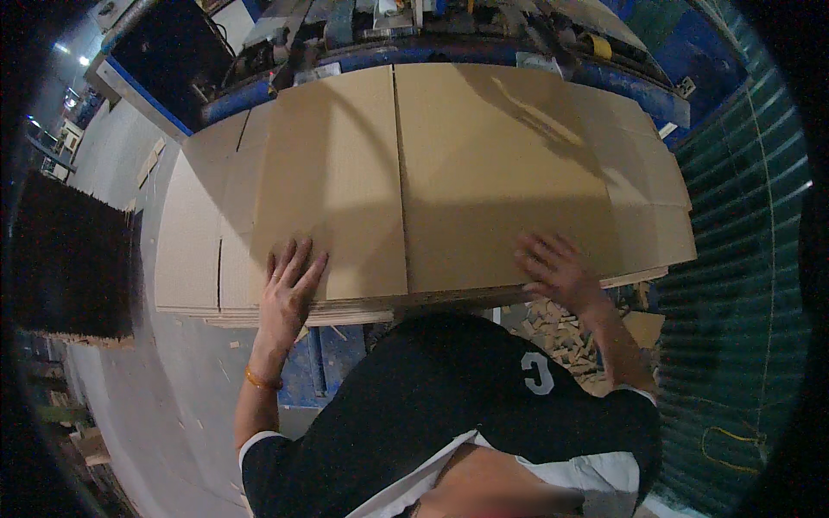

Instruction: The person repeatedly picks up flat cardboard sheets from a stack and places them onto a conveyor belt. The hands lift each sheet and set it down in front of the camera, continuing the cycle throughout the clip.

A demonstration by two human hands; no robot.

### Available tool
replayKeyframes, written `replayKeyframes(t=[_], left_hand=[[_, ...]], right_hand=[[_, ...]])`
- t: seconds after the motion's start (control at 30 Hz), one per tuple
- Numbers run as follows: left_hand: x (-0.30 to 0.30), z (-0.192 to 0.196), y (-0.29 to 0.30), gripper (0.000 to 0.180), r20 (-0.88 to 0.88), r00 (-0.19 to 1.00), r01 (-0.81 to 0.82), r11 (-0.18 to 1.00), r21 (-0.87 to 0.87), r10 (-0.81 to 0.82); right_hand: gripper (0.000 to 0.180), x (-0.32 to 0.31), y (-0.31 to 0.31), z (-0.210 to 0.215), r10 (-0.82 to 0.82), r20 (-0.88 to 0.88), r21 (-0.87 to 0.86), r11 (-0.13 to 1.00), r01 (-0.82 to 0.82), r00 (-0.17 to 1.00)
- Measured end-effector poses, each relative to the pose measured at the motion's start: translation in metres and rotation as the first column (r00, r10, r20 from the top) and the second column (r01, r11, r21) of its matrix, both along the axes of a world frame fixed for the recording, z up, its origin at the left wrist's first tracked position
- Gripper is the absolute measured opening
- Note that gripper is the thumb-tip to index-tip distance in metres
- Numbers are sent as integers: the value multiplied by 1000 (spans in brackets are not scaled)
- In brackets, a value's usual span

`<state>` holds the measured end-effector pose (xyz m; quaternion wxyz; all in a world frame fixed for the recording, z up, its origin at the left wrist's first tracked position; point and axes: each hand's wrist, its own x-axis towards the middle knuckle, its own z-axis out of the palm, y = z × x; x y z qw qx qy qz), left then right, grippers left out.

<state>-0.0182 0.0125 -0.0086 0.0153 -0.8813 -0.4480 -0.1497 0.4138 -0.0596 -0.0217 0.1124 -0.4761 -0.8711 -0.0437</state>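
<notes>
Left hand (287, 289) and right hand (557, 269) flat on flattened cardboard sheet (449, 173) atop stack, frame centre; scraps (557, 337) lower right.

Single head-worn fisheye view, looking steeply down from close above. Stacked cardboard sheets (414, 181) fill centre to 12 o'clock; wearer's torso enters at 6 o'clock. Floor at 9 o'clock, green shutter (743, 285) at 3 o'clock.
</notes>
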Motion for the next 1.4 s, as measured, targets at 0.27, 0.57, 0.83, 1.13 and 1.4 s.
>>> replayKeyframes(t=[0.27, 0.57, 0.83, 1.13, 1.4], left_hand=[[15, 9, 68, 54, 215, 974, 70, 998, 4, -69], [45, -10, 224, 55, 313, 949, 15, 994, 105, -47], [3, -23, 216, 75, 150, 980, -170, 941, 294, 130], [-264, -108, 51, 48, 134, 58, -997, 65, -46, 989], [-238, -112, 75, 89, 73, -329, -936, -315, -157, 941]], right_hand=[[80, 61, 60, 14, -226, 66, 2, 974, 226, 972], [69, 75, 191, 17, -448, 64, -137, 881, 453, 892], [56, 79, 149, 0, -729, -100, 222, 647, 729, 677], [70, 140, -33, -51, -905, -422, 146, -10, 989, 53], [48, 158, 19, -30, -403, -914, -32, 196, 980, 51]])
